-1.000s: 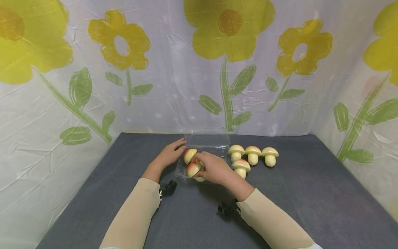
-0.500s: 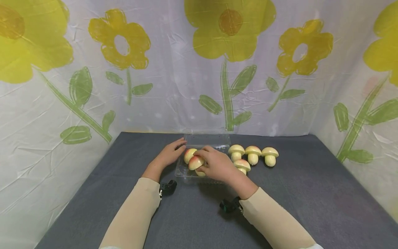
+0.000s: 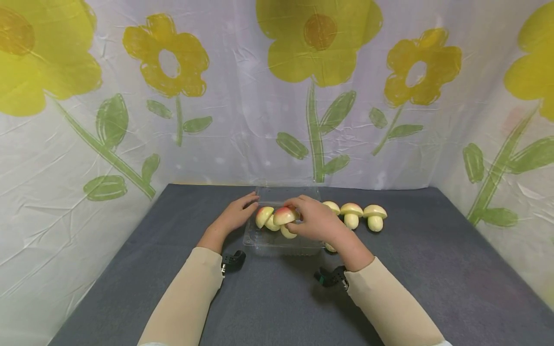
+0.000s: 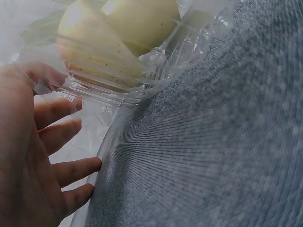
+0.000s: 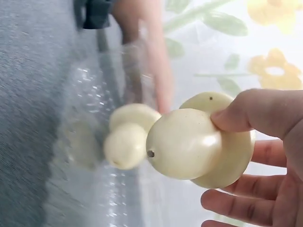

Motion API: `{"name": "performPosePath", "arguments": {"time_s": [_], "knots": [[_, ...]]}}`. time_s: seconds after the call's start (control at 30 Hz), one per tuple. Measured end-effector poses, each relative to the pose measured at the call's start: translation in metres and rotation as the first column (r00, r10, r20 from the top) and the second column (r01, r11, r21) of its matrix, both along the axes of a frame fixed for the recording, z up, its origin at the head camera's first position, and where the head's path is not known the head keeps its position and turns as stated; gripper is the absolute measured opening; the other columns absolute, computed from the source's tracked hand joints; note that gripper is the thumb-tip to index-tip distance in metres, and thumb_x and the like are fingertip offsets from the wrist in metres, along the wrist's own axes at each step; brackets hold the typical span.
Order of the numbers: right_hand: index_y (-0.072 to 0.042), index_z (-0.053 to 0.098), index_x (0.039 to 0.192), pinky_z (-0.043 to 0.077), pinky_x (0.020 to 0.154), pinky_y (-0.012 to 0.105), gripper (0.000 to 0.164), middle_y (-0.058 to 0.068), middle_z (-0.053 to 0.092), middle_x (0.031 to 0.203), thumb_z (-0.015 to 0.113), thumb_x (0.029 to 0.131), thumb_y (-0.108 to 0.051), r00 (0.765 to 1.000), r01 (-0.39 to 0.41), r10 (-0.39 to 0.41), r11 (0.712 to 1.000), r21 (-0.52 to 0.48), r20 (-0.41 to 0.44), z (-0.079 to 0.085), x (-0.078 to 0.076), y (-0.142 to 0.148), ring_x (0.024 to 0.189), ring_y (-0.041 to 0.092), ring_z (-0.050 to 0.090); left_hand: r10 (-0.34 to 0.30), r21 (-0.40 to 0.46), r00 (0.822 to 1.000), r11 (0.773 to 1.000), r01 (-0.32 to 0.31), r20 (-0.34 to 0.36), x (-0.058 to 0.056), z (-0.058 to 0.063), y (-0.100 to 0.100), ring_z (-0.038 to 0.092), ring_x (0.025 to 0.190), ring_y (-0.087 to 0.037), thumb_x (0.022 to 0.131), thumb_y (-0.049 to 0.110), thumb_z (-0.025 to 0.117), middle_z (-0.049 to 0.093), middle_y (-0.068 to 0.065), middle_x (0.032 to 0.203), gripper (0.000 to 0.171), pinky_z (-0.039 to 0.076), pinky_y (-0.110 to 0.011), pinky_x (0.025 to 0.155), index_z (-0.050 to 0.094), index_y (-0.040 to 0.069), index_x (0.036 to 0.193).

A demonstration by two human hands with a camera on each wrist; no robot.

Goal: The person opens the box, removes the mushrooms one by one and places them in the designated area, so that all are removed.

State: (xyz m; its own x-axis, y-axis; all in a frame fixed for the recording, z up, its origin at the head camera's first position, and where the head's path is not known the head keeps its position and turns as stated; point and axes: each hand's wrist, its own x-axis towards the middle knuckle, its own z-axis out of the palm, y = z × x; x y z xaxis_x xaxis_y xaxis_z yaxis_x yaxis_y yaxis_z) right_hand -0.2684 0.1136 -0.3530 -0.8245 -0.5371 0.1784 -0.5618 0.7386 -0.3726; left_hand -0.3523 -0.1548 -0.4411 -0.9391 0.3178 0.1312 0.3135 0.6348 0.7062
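My right hand [image 3: 319, 218] pinches a toy mushroom [image 3: 283, 216] by its cap, thumb on one side and fingers on the other. The mushroom has a cream stem and a red-tinged cap, and is held over a clear plastic container [image 3: 259, 247] with its lid folded back. Inside, at the left end, another mushroom [image 3: 263, 216] lies on its side, cap to the left. My left hand [image 3: 234, 214] rests at the container's left side with fingers fairly straight; in the left wrist view, the thumb is at the plastic rim and the other fingers are spread below.
Right of the container, several more mushrooms [image 3: 374, 217] stand on the dark grey cloth-covered table [image 3: 411, 269], some partly hidden by my right hand. A flower-printed curtain [image 3: 242, 120] surrounds the back and sides. Each wrist carries a small black camera [image 3: 233, 260].
My right hand has lifted its mushroom from the container's front left and moved it right and backward. The mushroom at the left end now shows its stem. My left hand has stayed still.
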Motion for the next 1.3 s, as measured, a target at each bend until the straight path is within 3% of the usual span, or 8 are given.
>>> {"name": "performPosePath", "arguments": {"time_s": [0.23, 0.4, 0.63, 0.93, 1.17, 1.3], "knots": [[-0.012, 0.064, 0.135, 0.051, 0.067, 0.038, 0.043, 0.004, 0.065, 0.118, 0.072, 0.093, -0.02, 0.993, 0.029, -0.022, 0.997, -0.065, 0.114, 0.016, -0.002, 0.021, 0.078, 0.017, 0.059, 0.004, -0.002, 1.0, 1.0, -0.004, 0.013, 0.001, 0.0, 0.0, 0.03, 0.15, -0.036, 0.111, 0.033, 0.046, 0.027, -0.008, 0.168, 0.051, 0.03, -0.059, 0.119, 0.046, 0.007, 0.155], [-0.011, 0.064, 0.136, 0.053, 0.075, 0.04, 0.042, 0.006, 0.066, 0.121, 0.073, 0.097, -0.023, 0.978, 0.042, -0.026, 0.996, -0.073, 0.205, 0.027, -0.002, 0.041, 0.087, 0.019, 0.062, 0.002, -0.003, 1.0, 1.0, -0.002, 0.019, 0.002, 0.0, 0.0, 0.03, 0.15, -0.037, 0.112, 0.031, 0.045, 0.026, -0.008, 0.168, 0.05, 0.03, -0.06, 0.118, 0.045, 0.007, 0.156], [-0.011, 0.065, 0.134, 0.053, 0.085, 0.044, 0.044, 0.007, 0.065, 0.126, 0.077, 0.094, -0.025, 0.965, 0.102, -0.082, 0.992, -0.068, 0.247, 0.037, -0.004, 0.068, 0.102, 0.025, 0.064, 0.002, 0.0, 1.0, 1.0, -0.002, 0.018, 0.003, 0.001, 0.0, 0.03, 0.151, -0.037, 0.111, 0.031, 0.046, 0.027, -0.008, 0.168, 0.05, 0.03, -0.06, 0.119, 0.045, 0.007, 0.156], [-0.002, 0.065, 0.13, 0.052, 0.093, 0.05, 0.045, 0.016, 0.064, 0.128, 0.077, 0.093, -0.024, 0.942, 0.15, -0.114, 0.985, -0.091, 0.316, 0.044, -0.006, 0.105, 0.116, 0.035, 0.06, -0.006, 0.01, 1.0, 1.0, 0.006, 0.008, 0.002, -0.001, -0.002, 0.03, 0.151, -0.037, 0.111, 0.035, 0.045, 0.027, -0.009, 0.168, 0.052, 0.03, -0.06, 0.119, 0.045, 0.008, 0.156], [0.002, 0.057, 0.137, 0.05, 0.095, 0.054, 0.054, 0.026, 0.059, 0.134, 0.072, 0.097, -0.03, 0.896, 0.26, -0.228, 0.965, -0.035, 0.382, 0.046, -0.006, 0.129, 0.12, 0.041, 0.057, -0.004, -0.002, 1.0, 1.0, 0.004, 0.003, 0.001, -0.001, -0.001, 0.03, 0.151, -0.037, 0.111, 0.035, 0.045, 0.027, -0.009, 0.168, 0.052, 0.029, -0.059, 0.119, 0.046, 0.007, 0.156], [0.005, 0.054, 0.138, 0.052, 0.091, 0.054, 0.058, 0.028, 0.058, 0.134, 0.072, 0.097, -0.03, 0.883, 0.284, -0.252, 0.959, -0.021, 0.396, 0.046, -0.006, 0.137, 0.118, 0.042, 0.058, -0.005, 0.0, 1.0, 1.0, 0.005, 0.011, 0.001, -0.001, -0.001, 0.03, 0.151, -0.037, 0.111, 0.034, 0.045, 0.026, -0.009, 0.168, 0.052, 0.03, -0.059, 0.119, 0.045, 0.007, 0.156]]}}
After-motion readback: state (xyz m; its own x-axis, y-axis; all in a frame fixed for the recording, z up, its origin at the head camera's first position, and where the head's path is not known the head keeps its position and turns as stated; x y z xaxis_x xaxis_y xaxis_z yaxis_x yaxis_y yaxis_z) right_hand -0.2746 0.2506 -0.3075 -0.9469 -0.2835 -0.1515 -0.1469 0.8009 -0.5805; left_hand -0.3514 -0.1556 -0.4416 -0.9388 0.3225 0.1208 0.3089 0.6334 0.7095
